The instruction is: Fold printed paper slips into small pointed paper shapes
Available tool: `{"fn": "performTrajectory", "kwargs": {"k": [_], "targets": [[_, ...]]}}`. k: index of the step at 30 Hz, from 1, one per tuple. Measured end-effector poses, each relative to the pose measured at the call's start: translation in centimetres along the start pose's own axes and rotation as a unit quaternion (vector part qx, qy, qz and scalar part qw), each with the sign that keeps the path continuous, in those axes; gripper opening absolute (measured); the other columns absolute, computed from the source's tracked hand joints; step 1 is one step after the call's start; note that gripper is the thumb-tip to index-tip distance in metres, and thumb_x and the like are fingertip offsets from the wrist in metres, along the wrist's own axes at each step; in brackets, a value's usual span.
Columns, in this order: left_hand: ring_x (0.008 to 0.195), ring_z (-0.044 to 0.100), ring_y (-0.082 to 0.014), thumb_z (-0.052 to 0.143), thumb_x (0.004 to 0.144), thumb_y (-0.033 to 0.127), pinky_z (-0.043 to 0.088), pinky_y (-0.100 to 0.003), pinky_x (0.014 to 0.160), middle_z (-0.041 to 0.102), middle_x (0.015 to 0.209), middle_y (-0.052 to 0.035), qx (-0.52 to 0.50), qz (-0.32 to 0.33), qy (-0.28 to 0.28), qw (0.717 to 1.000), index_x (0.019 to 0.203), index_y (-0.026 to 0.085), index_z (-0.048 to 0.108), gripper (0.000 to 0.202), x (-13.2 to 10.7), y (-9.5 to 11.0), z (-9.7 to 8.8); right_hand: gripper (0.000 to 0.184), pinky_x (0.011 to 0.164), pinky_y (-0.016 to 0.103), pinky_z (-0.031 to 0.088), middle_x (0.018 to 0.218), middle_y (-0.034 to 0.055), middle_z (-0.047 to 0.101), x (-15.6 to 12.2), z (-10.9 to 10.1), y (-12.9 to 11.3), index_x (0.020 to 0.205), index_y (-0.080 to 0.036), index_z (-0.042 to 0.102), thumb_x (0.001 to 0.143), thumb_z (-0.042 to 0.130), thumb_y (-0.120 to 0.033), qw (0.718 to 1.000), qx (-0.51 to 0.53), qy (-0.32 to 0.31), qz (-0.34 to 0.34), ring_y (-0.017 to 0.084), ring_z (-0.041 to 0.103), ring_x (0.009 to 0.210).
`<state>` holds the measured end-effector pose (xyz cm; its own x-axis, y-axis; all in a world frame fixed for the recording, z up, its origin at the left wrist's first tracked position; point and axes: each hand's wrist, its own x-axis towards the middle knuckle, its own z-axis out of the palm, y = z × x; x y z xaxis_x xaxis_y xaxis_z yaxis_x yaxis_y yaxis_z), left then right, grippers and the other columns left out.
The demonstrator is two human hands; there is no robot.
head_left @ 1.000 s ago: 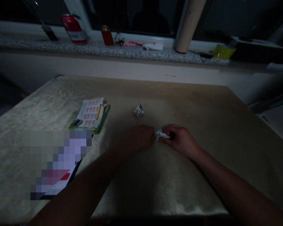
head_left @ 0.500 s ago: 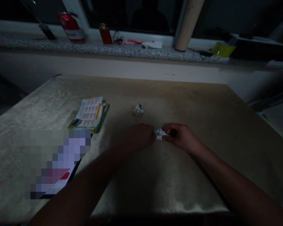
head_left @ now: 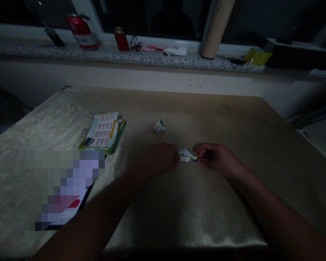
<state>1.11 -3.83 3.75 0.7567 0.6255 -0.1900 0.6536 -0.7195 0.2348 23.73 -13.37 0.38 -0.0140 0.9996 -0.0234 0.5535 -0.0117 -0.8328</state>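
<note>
A small piece of folded printed paper (head_left: 186, 156), peaked at the top, is between my two hands just over the table. My left hand (head_left: 164, 156) is closed on its left end, the fingertips mostly turned from view. At the paper's right corner, my right hand (head_left: 213, 157) pinches the tip between thumb and fingers. Beyond them on the table sits another small folded paper piece (head_left: 159, 127), pointed and standing up a little.
To the left lies a stack of printed sheets (head_left: 101, 132), with a tablet-like device (head_left: 70, 212), partly blurred, in front of it. Along the granite sill (head_left: 149, 58) stand a red can (head_left: 83, 34), an orange-red container (head_left: 121, 39), a wooden pole (head_left: 217, 29) and yellow tape (head_left: 257, 57).
My right hand has shifted slightly to the right along the folded paper, so more of its right side shows. My left hand has stayed in place.
</note>
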Motion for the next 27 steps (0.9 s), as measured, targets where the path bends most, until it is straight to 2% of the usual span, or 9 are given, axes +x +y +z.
{"fn": "performTrajectory", "kwargs": {"k": [5, 8, 11, 18, 23, 27], "targets": [[0.086, 0.068, -0.0249, 0.051, 0.093, 0.039, 0.049, -0.034, 0.074, 0.073, 0.092, -0.0099, -0.006, 0.005, -0.003, 1.000, 0.097, 0.018, 0.070, 0.028, -0.1, 0.1, -0.3, 0.021, 0.062, 0.026, 0.049, 0.076, 0.0001, 0.065, 0.0, 0.4, -0.2, 0.097, -0.018, 0.069, 0.076, 0.070, -0.023, 1.000, -0.006, 0.016, 0.010, 0.014, 0.062, 0.065], [0.086, 0.068, -0.0249, 0.051, 0.093, 0.039, 0.049, -0.034, 0.075, 0.073, 0.093, -0.0100, -0.009, -0.003, -0.004, 1.000, 0.097, 0.018, 0.070, 0.028, -0.1, 0.2, -0.3, 0.023, 0.061, 0.027, 0.048, 0.075, -0.0007, 0.064, 0.0, 0.8, -0.6, 0.097, -0.019, 0.069, 0.077, 0.073, -0.029, 0.998, -0.054, 0.040, 0.004, 0.014, 0.060, 0.064], [0.086, 0.068, -0.0249, 0.051, 0.093, 0.039, 0.048, -0.034, 0.075, 0.072, 0.091, -0.0098, -0.003, -0.014, -0.005, 1.000, 0.097, 0.018, 0.070, 0.028, -0.1, 0.3, -0.3, 0.020, 0.060, 0.026, 0.046, 0.074, -0.0012, 0.062, 0.0, 1.0, -1.1, 0.094, -0.020, 0.069, 0.079, 0.074, -0.032, 0.995, -0.094, 0.039, -0.007, 0.014, 0.059, 0.063], [0.083, 0.068, -0.0244, 0.050, 0.094, 0.039, 0.047, -0.034, 0.073, 0.072, 0.087, -0.0084, 0.006, 0.011, 0.005, 1.000, 0.095, 0.018, 0.069, 0.028, -0.2, 0.0, 0.0, 0.002, 0.069, 0.027, 0.047, 0.089, 0.0030, 0.066, -0.2, 0.5, -2.0, 0.084, -0.019, 0.069, 0.084, 0.069, -0.021, 0.991, -0.097, 0.001, -0.093, 0.014, 0.061, 0.075], [0.082, 0.067, -0.0239, 0.052, 0.094, 0.039, 0.047, -0.034, 0.071, 0.071, 0.089, -0.0067, -0.004, 0.020, 0.028, 0.999, 0.095, 0.019, 0.068, 0.026, -0.4, -0.1, 0.3, 0.003, 0.060, 0.024, 0.043, 0.076, 0.0002, 0.064, 0.0, 0.8, -1.6, 0.084, -0.018, 0.069, 0.085, 0.068, -0.020, 0.994, -0.073, -0.006, -0.078, 0.012, 0.056, 0.064], [0.085, 0.066, -0.0206, 0.053, 0.095, 0.032, 0.047, -0.030, 0.072, 0.067, 0.101, -0.0074, -0.019, 0.045, 0.051, 0.998, 0.096, 0.017, 0.066, 0.020, -0.7, 0.0, 0.1, 0.006, 0.058, 0.023, 0.043, 0.068, -0.0010, 0.063, 0.2, 0.8, -1.4, 0.083, -0.018, 0.070, 0.085, 0.069, -0.023, 0.996, -0.053, 0.004, -0.065, 0.012, 0.057, 0.062]]}}
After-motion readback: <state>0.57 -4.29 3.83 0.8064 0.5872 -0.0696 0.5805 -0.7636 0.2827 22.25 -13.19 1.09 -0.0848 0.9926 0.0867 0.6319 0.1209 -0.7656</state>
